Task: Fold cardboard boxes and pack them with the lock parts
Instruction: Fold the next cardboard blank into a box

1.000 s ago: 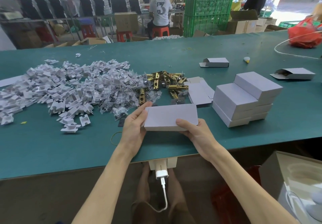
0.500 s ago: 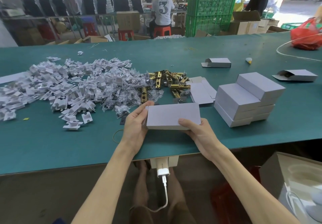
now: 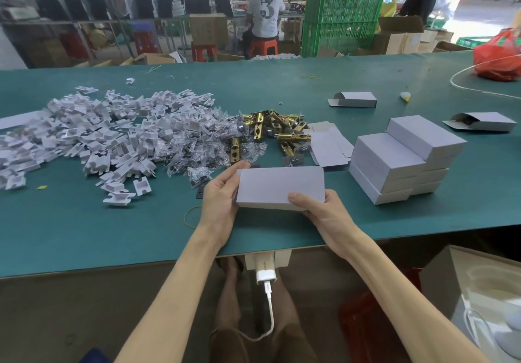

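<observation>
A closed grey cardboard box [image 3: 277, 186] is held flat just above the green table [image 3: 112, 235], near its front edge. My left hand [image 3: 221, 202] grips the box's left end, thumb on top. My right hand [image 3: 318, 213] grips its front right corner, thumb across the lid. Brass lock latches [image 3: 270, 131] lie in a heap behind the box. Flat unfolded box blanks [image 3: 328, 145] rest to the right of the latches. A stack of closed grey boxes [image 3: 403, 159] stands at the right.
A wide pile of white cardboard inserts [image 3: 93, 137] and small plastic bags [image 3: 194, 148] covers the left half. Two half-open boxes [image 3: 355, 99] [image 3: 485, 122] lie farther back right. A red bag [image 3: 496, 58] and a white cord [image 3: 479, 89] sit at far right. People work behind.
Both hands have kept hold of the box; it has shifted slightly away from me and to the right. Nothing else on the table moved.
</observation>
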{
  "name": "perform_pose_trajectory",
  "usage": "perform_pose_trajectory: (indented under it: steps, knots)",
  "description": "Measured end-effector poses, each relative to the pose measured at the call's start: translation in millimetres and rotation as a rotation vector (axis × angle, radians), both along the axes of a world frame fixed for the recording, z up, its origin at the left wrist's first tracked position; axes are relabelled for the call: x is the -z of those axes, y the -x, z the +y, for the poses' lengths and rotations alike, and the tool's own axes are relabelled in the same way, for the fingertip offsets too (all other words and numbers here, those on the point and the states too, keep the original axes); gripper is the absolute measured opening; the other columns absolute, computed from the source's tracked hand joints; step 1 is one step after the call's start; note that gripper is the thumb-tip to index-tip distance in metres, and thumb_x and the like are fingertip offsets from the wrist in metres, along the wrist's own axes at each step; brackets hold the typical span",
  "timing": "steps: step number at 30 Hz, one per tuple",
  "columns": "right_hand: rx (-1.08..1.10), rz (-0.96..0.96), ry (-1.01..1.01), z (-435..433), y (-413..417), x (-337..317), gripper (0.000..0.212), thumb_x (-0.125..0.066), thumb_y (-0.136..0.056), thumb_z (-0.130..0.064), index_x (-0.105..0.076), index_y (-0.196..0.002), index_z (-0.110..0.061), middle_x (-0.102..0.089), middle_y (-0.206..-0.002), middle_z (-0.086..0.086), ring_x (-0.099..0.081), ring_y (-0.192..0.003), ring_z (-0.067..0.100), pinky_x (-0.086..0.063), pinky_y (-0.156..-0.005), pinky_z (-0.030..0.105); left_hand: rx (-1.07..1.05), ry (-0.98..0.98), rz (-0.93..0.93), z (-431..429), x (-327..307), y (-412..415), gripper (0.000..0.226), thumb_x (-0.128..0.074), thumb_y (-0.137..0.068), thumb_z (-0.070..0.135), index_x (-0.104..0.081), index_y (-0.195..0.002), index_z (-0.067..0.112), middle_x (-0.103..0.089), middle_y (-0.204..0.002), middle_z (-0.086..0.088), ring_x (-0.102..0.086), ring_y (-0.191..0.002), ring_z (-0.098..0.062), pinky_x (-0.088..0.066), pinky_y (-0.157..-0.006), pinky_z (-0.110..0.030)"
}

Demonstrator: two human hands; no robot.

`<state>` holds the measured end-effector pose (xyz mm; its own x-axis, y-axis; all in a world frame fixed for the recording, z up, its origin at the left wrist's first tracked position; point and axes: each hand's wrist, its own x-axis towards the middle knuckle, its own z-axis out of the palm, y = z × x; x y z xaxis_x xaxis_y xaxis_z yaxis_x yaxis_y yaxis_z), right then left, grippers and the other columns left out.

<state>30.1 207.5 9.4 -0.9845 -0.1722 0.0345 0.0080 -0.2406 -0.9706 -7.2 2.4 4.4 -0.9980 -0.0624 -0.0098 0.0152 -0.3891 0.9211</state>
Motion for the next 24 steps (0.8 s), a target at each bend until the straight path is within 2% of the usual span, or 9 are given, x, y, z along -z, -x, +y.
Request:
perform_pose_trajectory:
  steps: [3, 5, 9, 12, 17, 19, 22, 24]
  knots:
    - [0.002, 0.006, -0.049, -1.4, -0.2, 0.6, 0.025, -0.076, -0.082, -0.030, -0.077, -0.101, -0.014, -0.075, -0.113, 0.005, -0.069, -0.106, 0.020, -0.052, -0.097, 0.030, 0.014, -0.010, 0.004, -1.4, -1.5, -0.6, 0.026, -0.054, -0.106, 0.013, -0.071, -0.125, 0.008, -0.077, -0.120, -0.007, -0.071, -0.103, -0.015, -0.056, -0.084, -0.027]
    - [0.003, 0.008, -0.092, -3.0, -0.5, 1.0, 0.030, -0.075, -0.083, -0.033, -0.076, -0.105, -0.013, -0.075, -0.113, 0.003, -0.069, -0.107, 0.021, -0.050, -0.098, 0.033, 0.008, -0.009, 0.011, -2.4, -2.2, -1.2, 0.029, -0.053, -0.106, 0.014, -0.070, -0.130, 0.008, -0.075, -0.123, -0.010, -0.070, -0.112, -0.020, -0.054, -0.089, -0.031]
    - [-0.002, 0.002, -0.108, -3.7, -1.4, 0.4, 0.020, -0.077, -0.084, -0.035, -0.078, -0.099, -0.021, -0.076, -0.111, 0.000, -0.070, -0.102, 0.015, -0.050, -0.091, 0.028, 0.019, 0.039, 0.040, -0.6, -2.8, -4.1, 0.036, -0.043, -0.109, 0.021, -0.068, -0.134, 0.012, -0.074, -0.127, -0.007, -0.066, -0.123, -0.022, -0.052, -0.094, -0.032]
    - [-0.023, 0.000, -0.069, -1.3, -0.2, 0.4, 0.015, -0.078, -0.085, -0.031, -0.079, -0.099, -0.023, -0.075, -0.113, 0.003, -0.070, -0.104, 0.017, -0.054, -0.091, 0.026, 0.039, 0.074, 0.048, 0.7, -1.5, -4.7, 0.036, -0.042, -0.111, 0.019, -0.064, -0.139, 0.014, -0.072, -0.131, -0.004, -0.065, -0.124, -0.019, -0.054, -0.096, -0.031]
    - [-0.030, -0.028, -0.031, 0.5, 1.4, 2.1, 0.019, -0.074, -0.085, -0.029, -0.078, -0.101, -0.018, -0.075, -0.114, 0.007, -0.070, -0.104, 0.021, -0.056, -0.088, 0.025, 0.036, 0.074, 0.070, -1.8, 2.8, -2.0, 0.037, -0.046, -0.109, 0.011, -0.060, -0.144, 0.012, -0.066, -0.141, 0.002, -0.066, -0.122, -0.007, -0.055, -0.095, -0.026]
    - [-0.023, -0.029, -0.021, 0.6, 1.4, 2.5, 0.021, -0.074, -0.085, -0.028, -0.077, -0.102, -0.016, -0.075, -0.114, 0.008, -0.071, -0.103, 0.022, -0.057, -0.090, 0.027, 0.031, 0.090, 0.091, -1.5, 3.9, -0.8, 0.038, -0.048, -0.109, 0.011, -0.060, -0.145, 0.015, -0.060, -0.148, 0.004, -0.062, -0.128, -0.004, -0.053, -0.102, -0.026]
    - [-0.016, -0.030, 0.012, 1.1, 1.7, 3.4, 0.024, -0.075, -0.084, -0.028, -0.076, -0.103, -0.013, -0.075, -0.113, 0.009, -0.070, -0.101, 0.020, -0.056, -0.091, 0.029, 0.058, 0.135, 0.128, 0.1, 4.8, -1.4, 0.039, -0.046, -0.110, 0.015, -0.060, -0.145, 0.026, -0.055, -0.152, 0.014, -0.051, -0.139, -0.001, -0.040, -0.120, -0.035]
    - [0.005, -0.037, 0.015, 0.5, 1.8, 3.0, 0.029, -0.076, -0.083, -0.030, -0.074, -0.106, -0.014, -0.075, -0.111, 0.007, -0.070, -0.099, 0.017, -0.056, -0.091, 0.028, 0.085, 0.145, 0.134, 1.5, 4.7, -2.6, 0.039, -0.045, -0.111, 0.019, -0.060, -0.144, 0.034, -0.054, -0.152, 0.019, -0.048, -0.141, -0.001, -0.035, -0.123, -0.039]
